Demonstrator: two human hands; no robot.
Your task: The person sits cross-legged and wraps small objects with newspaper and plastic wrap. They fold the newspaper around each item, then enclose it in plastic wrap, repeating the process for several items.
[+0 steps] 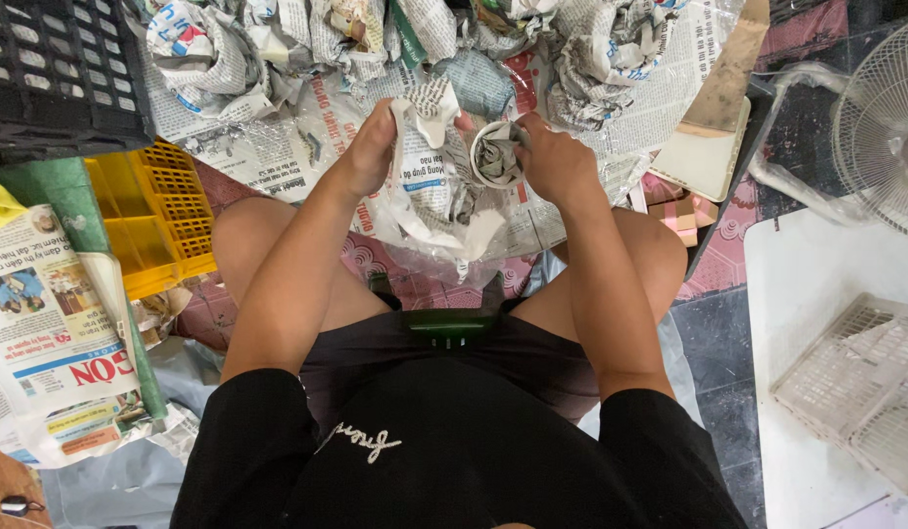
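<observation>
My left hand (369, 149) grips a crumpled sheet of newspaper (430, 186) that hangs down over my knees. My right hand (555, 162) holds a small round cup-like object (495, 154) whose mouth is stuffed with crumpled newspaper; the sheet wraps partly around it. Both hands are close together above my lap. I sit with bare knees apart, in a black shirt and shorts.
Several newspaper-wrapped bundles (209, 49) lie on spread newspaper ahead. A black crate (52, 69) and yellow crate (160, 211) stand at left, a newspaper stack (52, 333) beside them. At right are a white fan (885, 118), a white table (807, 294) and a white basket (865, 382).
</observation>
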